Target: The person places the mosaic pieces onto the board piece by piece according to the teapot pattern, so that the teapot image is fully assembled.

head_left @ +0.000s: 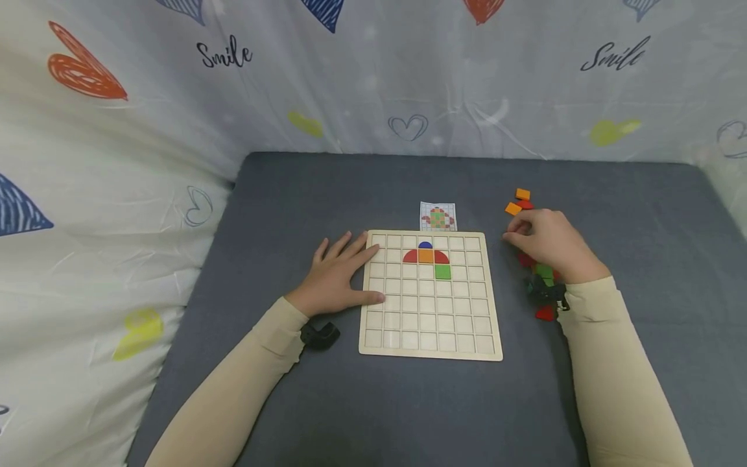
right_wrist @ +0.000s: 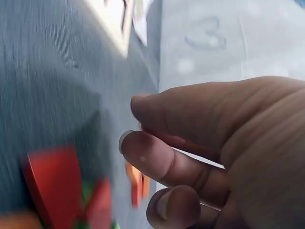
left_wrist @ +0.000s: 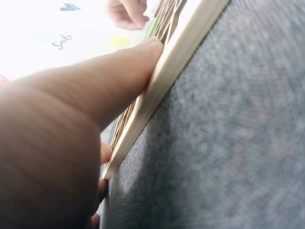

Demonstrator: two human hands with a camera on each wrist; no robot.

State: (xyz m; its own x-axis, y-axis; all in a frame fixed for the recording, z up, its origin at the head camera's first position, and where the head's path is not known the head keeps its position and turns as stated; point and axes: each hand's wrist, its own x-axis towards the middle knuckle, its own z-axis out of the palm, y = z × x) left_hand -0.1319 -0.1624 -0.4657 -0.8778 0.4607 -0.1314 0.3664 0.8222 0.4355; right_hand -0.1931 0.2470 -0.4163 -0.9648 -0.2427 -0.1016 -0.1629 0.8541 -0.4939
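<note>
My left hand (head_left: 341, 272) lies spread at the left edge of a wooden grid board (head_left: 432, 357), its thumb and fingertips resting on the frame. Toward the board's top sit a blue half-round piece (head_left: 425, 245), an orange square (head_left: 426, 256), a red curved piece (head_left: 411, 257) at each side of it and a green square (head_left: 443, 272). My right hand (head_left: 548, 240) hovers over loose coloured pieces right of the board. Its thumb and fingers are loosely bent, with a small gap and no piece visible between the tips (right_wrist: 138, 143). The palm hides some pieces.
A small printed pattern card (head_left: 438, 217) touches the board's far edge. Loose orange tiles (head_left: 522, 194) lie beyond the right hand; green (head_left: 545, 272) and red pieces (head_left: 545, 314) lie nearer, partly covered by the wrist strap. A printed curtain (head_left: 373, 78) hangs behind the grey table (head_left: 327, 188).
</note>
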